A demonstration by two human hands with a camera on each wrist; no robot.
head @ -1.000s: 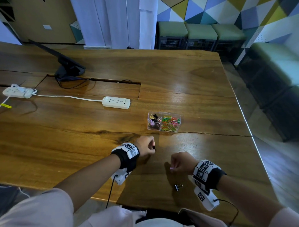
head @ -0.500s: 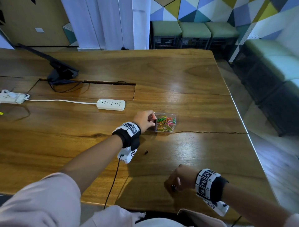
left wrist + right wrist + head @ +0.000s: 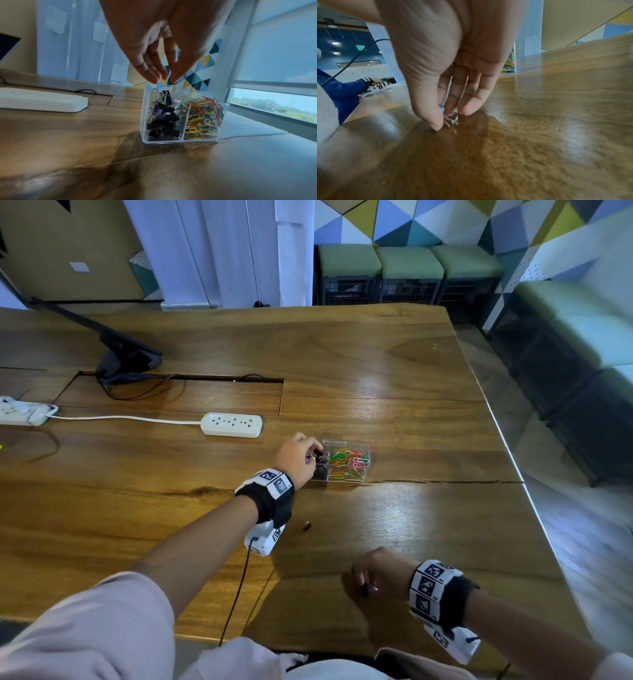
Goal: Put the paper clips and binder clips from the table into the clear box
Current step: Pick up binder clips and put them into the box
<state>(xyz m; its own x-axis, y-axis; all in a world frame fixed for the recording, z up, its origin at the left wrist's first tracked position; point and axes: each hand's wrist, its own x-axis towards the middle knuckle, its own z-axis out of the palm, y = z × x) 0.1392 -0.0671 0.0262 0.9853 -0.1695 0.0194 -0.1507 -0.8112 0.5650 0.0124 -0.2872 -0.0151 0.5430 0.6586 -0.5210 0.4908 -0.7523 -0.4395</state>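
The clear box (image 3: 356,478) (image 3: 180,141) stands mid-table with two compartments. Coloured paper clips (image 3: 347,464) (image 3: 203,116) fill the right one and black binder clips (image 3: 163,124) the left one. My left hand (image 3: 317,455) (image 3: 164,80) hovers over the left compartment, fingertips pinched together on the wire handle of a black binder clip (image 3: 167,95) hanging at the box's rim. My right hand (image 3: 364,587) (image 3: 450,121) is near the front edge, thumb and fingers pinching a binder clip (image 3: 452,119) that lies on the wood. Another small dark clip (image 3: 306,526) lies between my hands.
A white power strip (image 3: 232,424) (image 3: 41,100) lies left of the box, its cord running to a second strip (image 3: 20,414). A monitor stand (image 3: 126,361) sits at the back left. The table's right edge (image 3: 534,501) drops to the floor. Another person's sleeve (image 3: 342,89) shows far off.
My left hand carried a black clip from the table's front up to the box and holds it over the left compartment. My right hand drew back toward the front edge onto a binder clip.
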